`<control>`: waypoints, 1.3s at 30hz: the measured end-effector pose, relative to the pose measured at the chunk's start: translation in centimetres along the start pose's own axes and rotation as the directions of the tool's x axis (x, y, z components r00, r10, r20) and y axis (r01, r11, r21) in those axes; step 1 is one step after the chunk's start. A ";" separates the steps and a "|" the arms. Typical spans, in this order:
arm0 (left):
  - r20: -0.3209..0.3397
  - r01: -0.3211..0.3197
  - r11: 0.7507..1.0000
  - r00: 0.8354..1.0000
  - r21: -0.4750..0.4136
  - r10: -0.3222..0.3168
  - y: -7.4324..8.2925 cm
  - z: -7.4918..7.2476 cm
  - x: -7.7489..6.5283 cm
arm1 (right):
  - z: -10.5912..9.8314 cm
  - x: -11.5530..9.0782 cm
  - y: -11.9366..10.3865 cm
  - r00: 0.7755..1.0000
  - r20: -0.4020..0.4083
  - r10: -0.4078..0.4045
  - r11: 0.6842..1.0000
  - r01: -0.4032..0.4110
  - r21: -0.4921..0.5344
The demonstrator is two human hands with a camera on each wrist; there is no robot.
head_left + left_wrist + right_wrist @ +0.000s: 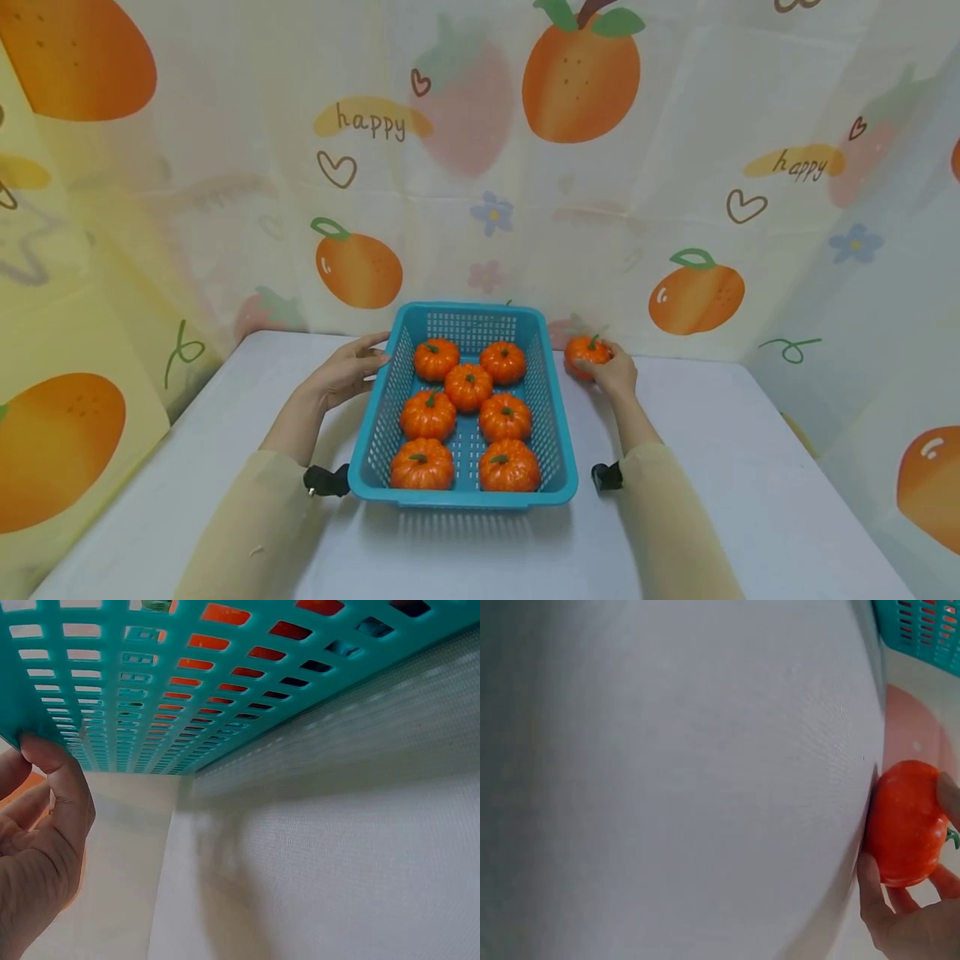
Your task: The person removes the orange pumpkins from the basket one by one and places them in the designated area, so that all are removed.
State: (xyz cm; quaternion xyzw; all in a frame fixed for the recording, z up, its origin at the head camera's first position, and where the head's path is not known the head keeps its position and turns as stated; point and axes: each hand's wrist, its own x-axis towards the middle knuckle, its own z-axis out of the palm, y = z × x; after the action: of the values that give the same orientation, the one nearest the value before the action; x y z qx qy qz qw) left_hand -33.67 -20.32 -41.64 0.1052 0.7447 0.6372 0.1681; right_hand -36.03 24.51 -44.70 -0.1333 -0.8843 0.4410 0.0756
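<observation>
A blue-green plastic basket (561,433) stands on the table with several small orange pumpkins (468,387) inside. At its left side, my left hand (347,371) touches the outside of the rim with loosely bent fingers; none reach over the edge. The left wrist view shows this hand (45,840) against the rim of the basket (150,697). To the right of the basket, my right hand (617,373) grips another orange pumpkin (585,354) with a green stem. In the right wrist view, fingers and thumb surround that pumpkin (906,825), low at the table's far edge.
The white table (465,558) reaches back to a fruit-printed cloth backdrop (600,208), which also covers both sides. Black straps (327,481) sit at both wrists, close to the basket's sides. The basket's slotted wall (922,637) rises near the right hand.
</observation>
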 end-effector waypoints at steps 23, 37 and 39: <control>0.011 0.008 1.000 1.000 -0.016 -0.008 0.4 0.2 -0.1 | -1.4 0.1 -1.3 1.000 0.012 -0.009 1.000 0.009 -0.004; 0.005 0.002 1.000 1.000 -0.024 -0.002 0.5 0.2 -0.4 | -3.4 -0.6 -5.5 0.992 0.054 -0.110 0.987 0.102 0.127; -0.001 0.003 1.000 1.000 -0.023 -0.003 0.4 0.2 -0.3 | -3.5 -1.0 -6.3 0.988 0.073 -0.138 0.981 0.126 0.145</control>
State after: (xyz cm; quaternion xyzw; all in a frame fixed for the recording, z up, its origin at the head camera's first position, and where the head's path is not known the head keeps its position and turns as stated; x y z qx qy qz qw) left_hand -33.32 -20.18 -41.19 0.1019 0.7375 0.6457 0.1698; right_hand -35.31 23.24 -37.53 -0.0502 -0.8605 0.5010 0.0771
